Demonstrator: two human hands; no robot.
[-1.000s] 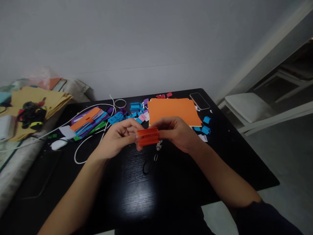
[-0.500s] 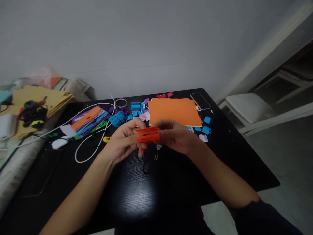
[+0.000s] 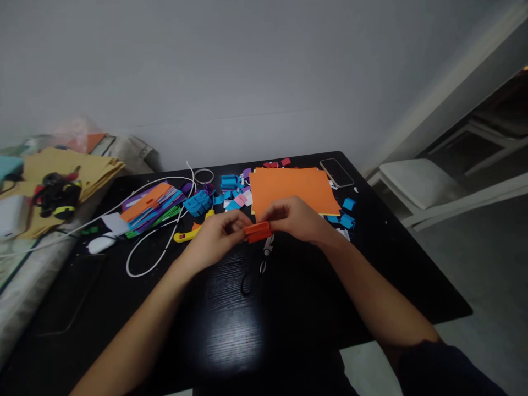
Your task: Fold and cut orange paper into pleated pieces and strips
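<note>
Between my two hands is a small stack of orange paper pieces (image 3: 258, 232), raised above the black table. My left hand (image 3: 218, 234) pinches its left end, and my right hand (image 3: 292, 219) grips its right end. Just below the stack lie scissors (image 3: 268, 246), with handles or blades partly hidden by the paper. Behind my left hand a yellow tool with a red switch (image 3: 186, 236), like a glue gun, is partly covered. Orange sheets (image 3: 289, 187) lie flat beyond my right hand.
Bundles of folded blue paper (image 3: 198, 203) and loose coloured scraps lie behind the hands. A white cable (image 3: 131, 258) loops on the left, near a stack of coloured strips (image 3: 152, 206). A phone (image 3: 337, 172) rests at the back right corner. Brown envelopes (image 3: 94, 170) sit far left.
The orange stack has shifted right and tilted, with its left edge now drawn away from where it was. My left hand has moved right, uncovering more of the yellow tool.
</note>
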